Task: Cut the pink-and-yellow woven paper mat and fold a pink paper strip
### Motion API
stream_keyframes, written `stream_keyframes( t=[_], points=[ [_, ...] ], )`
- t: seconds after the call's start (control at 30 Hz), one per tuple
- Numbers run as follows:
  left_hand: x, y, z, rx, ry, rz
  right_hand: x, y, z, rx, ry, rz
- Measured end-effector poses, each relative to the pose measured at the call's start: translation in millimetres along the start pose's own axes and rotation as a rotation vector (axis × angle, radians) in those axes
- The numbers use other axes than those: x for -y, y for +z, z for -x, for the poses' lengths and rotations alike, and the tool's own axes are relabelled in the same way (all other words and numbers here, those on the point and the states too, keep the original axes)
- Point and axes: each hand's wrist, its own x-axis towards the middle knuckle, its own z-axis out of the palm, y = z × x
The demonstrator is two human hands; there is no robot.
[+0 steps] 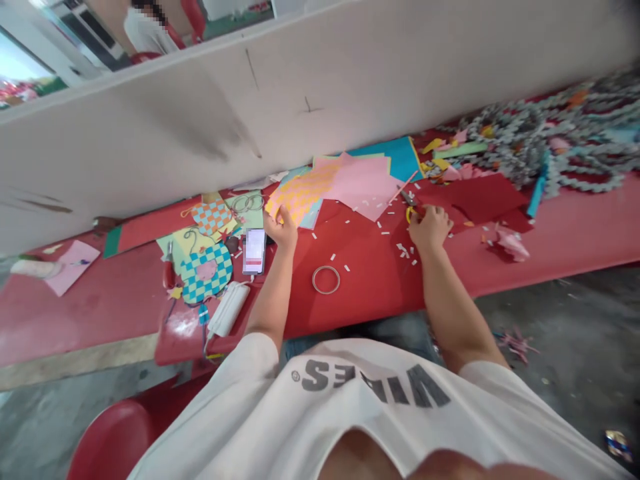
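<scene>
A yellow and orange checkered sheet of woven paper (303,195) is held at its lower left corner by my left hand (281,230), thumb uppermost; the other fingers are partly hidden. My right hand (431,228) is closed round the yellow handles of a pair of scissors (410,207), whose blades point away from me. Between the hands, pink paper (363,183) overlaps the woven sheet on its right. Small white paper scraps (404,251) are scattered near my right hand. A thin ring (326,280) lies on the red table (370,287) closer to me.
Left of my left hand are a phone (254,251), a white power bank (229,309) and a round blue checkered paper piece (207,272). Red paper (483,200) and a heap of grey chains (530,133) lie to the right. A wall (320,87) stands behind.
</scene>
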Motion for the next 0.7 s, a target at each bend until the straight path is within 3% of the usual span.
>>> stream_keyframes(
  t=[0.03, 0.1, 0.23, 0.4, 0.57, 0.7],
  points=[
    [-5, -5.9, 6, -0.104, 0.010, -0.006, 1, 3, -1, 0.011, -0.011, 0.004],
    [-13, -17.4, 18, -0.190, 0.019, -0.027, 4, 8, -5, 0.009, -0.025, 0.006],
    [-18, -29.9, 27, -0.163, 0.013, -0.051, 1, 13, -14, -0.039, 0.000, -0.016],
    [-19, -29.0, 24, -0.164, 0.017, 0.020, -23, 7, -27, 0.088, 0.066, -0.002],
    [-23, -31.5, 21, -0.149, 0.025, 0.067, -36, -2, -28, 0.092, 0.026, -0.047],
    [-26, -34.2, 18, -0.198, 0.062, 0.102, -40, -4, -25, 0.014, 0.071, -0.327]
  ],
)
